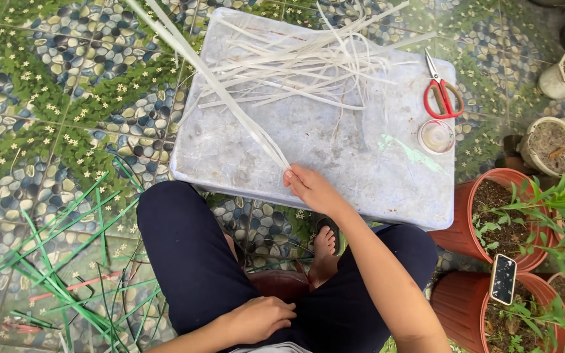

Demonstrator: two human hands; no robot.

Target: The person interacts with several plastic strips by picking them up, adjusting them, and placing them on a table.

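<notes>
Nearest the camera, the left hand (259,318) is rested on the dark-trousered lap (191,261), fingers loosely curled and nothing gripped. Beyond it, the right hand (310,187) is closed in a pinch on the near ends of several long pale leaf strips (230,98), which are stretched up and to the left across the grey rectangular plastic surface (361,163). More loose pale strips (308,62) are scattered at its far edge, with red-handled scissors (442,95) and a small round clear lid (436,136) lying at its right side. Green strips (67,261) are strewn on the pebble-patterned floor (67,98).
</notes>
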